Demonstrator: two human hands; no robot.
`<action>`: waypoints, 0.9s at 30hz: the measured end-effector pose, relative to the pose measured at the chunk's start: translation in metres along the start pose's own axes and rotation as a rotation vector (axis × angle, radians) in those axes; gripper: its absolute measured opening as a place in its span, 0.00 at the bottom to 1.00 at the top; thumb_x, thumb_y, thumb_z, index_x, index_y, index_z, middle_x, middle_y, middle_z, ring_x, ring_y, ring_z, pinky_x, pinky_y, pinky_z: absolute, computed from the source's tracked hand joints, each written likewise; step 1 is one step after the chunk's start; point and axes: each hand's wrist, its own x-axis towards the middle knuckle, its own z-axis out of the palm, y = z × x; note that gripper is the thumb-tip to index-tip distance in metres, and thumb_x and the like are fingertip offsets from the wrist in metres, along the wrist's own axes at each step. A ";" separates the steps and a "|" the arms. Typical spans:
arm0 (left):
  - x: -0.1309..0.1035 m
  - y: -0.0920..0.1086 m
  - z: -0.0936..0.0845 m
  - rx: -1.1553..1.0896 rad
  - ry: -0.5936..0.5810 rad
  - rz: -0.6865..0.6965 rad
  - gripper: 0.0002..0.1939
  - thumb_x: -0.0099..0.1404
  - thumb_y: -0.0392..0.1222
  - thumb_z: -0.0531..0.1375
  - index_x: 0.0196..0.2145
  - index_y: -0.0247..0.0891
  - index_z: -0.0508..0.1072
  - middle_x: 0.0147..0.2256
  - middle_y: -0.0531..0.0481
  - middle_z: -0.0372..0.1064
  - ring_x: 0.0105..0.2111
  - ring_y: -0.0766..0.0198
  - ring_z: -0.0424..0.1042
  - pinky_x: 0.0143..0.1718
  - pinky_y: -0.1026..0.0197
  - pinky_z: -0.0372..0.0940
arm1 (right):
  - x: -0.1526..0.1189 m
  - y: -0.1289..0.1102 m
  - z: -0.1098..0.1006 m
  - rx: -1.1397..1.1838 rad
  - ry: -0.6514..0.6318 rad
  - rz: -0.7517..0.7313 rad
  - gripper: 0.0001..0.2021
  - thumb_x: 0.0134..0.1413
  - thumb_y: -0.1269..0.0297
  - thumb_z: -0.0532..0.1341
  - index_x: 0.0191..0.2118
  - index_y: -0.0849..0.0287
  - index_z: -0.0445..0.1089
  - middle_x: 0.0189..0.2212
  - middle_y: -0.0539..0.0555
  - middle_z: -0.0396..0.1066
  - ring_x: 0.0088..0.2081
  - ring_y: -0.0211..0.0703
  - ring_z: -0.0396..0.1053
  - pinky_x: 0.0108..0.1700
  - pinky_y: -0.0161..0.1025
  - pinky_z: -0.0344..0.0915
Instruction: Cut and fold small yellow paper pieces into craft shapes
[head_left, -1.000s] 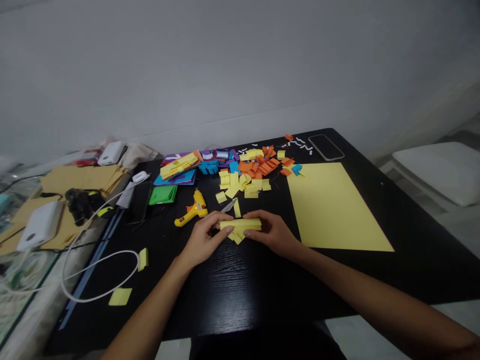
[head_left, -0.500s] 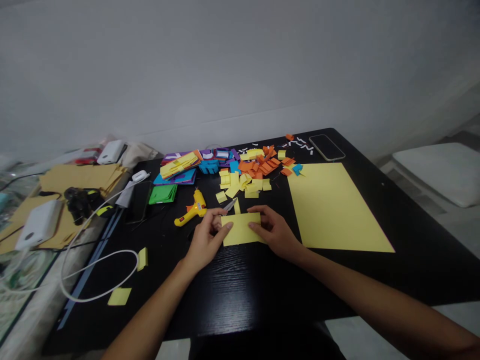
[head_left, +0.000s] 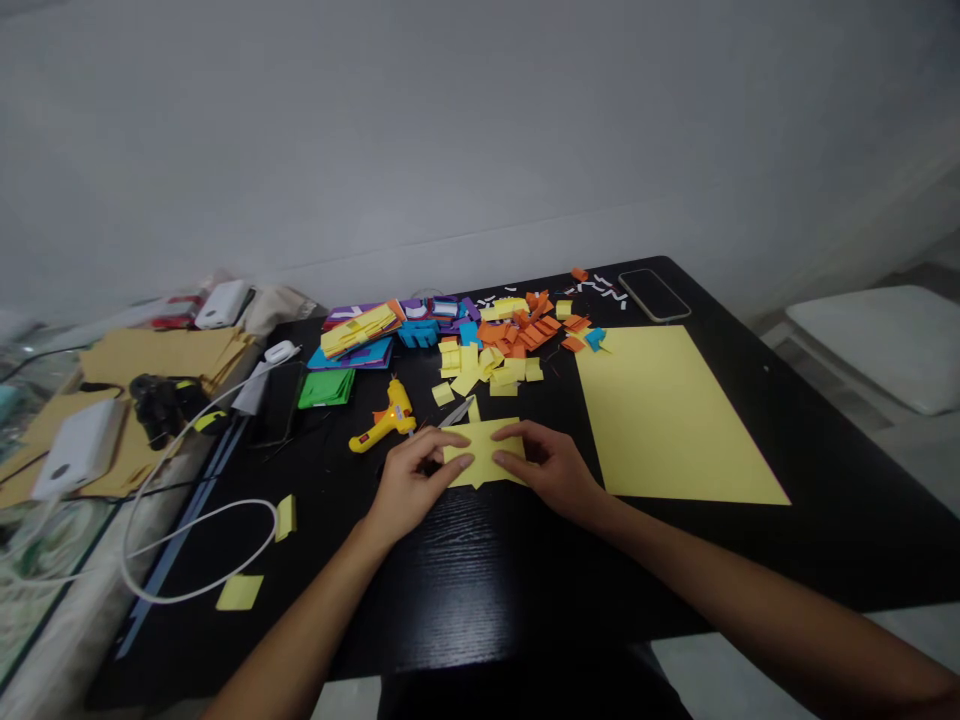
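A small yellow paper piece (head_left: pixel 482 455) is held between both hands above the black table, with a small point at the middle of its lower edge. My left hand (head_left: pixel 411 478) grips its left end, thumb and fingers pressed on the paper. On the right end, my right hand (head_left: pixel 553 468) pinches it the same way. Just behind the paper lie scissors (head_left: pixel 456 412), their handles hidden by my left hand. A yellow glue gun (head_left: pixel 386 418) rests to the left. Beyond the scissors are several yellow paper pieces (head_left: pixel 491 368) and orange paper pieces (head_left: pixel 525 332).
A large yellow sheet (head_left: pixel 675 420) covers the table (head_left: pixel 480 610) on the right, near a phone (head_left: pixel 653 295). At left are green papers (head_left: pixel 325 388), a white cable (head_left: pixel 202 600), a dark phone (head_left: pixel 276 405) and two yellow slips (head_left: pixel 240 592). A white stool (head_left: pixel 885 340) stands right.
The fingers of both hands have come over the top of the paper onto its face, closer to the middle. The paper now looks bent, with a point at its lower edge.
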 end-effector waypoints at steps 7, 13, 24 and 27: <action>0.000 -0.003 0.001 -0.068 0.033 0.004 0.11 0.60 0.44 0.71 0.40 0.41 0.82 0.36 0.48 0.76 0.32 0.63 0.72 0.32 0.63 0.67 | 0.001 0.002 0.000 0.016 0.061 0.016 0.15 0.47 0.55 0.74 0.40 0.55 0.81 0.33 0.52 0.79 0.30 0.42 0.72 0.35 0.40 0.69; 0.001 0.001 -0.002 -0.011 0.118 0.047 0.09 0.60 0.43 0.72 0.39 0.42 0.84 0.31 0.50 0.75 0.30 0.63 0.70 0.30 0.62 0.66 | 0.002 0.002 0.000 0.100 0.111 0.045 0.16 0.44 0.55 0.75 0.41 0.54 0.83 0.32 0.53 0.80 0.30 0.42 0.74 0.34 0.40 0.71; 0.004 0.005 -0.004 0.123 0.118 0.244 0.03 0.63 0.38 0.69 0.36 0.42 0.84 0.38 0.48 0.70 0.40 0.62 0.72 0.40 0.60 0.69 | 0.003 -0.001 -0.002 -0.239 0.174 -0.313 0.03 0.55 0.61 0.71 0.35 0.53 0.82 0.42 0.56 0.73 0.44 0.46 0.74 0.50 0.45 0.72; 0.002 0.011 -0.001 0.062 -0.030 0.242 0.02 0.65 0.36 0.67 0.36 0.39 0.82 0.40 0.46 0.74 0.42 0.60 0.74 0.45 0.58 0.69 | -0.001 -0.005 0.000 -0.291 0.069 -0.388 0.02 0.57 0.64 0.70 0.36 0.54 0.81 0.44 0.57 0.74 0.47 0.48 0.74 0.51 0.46 0.70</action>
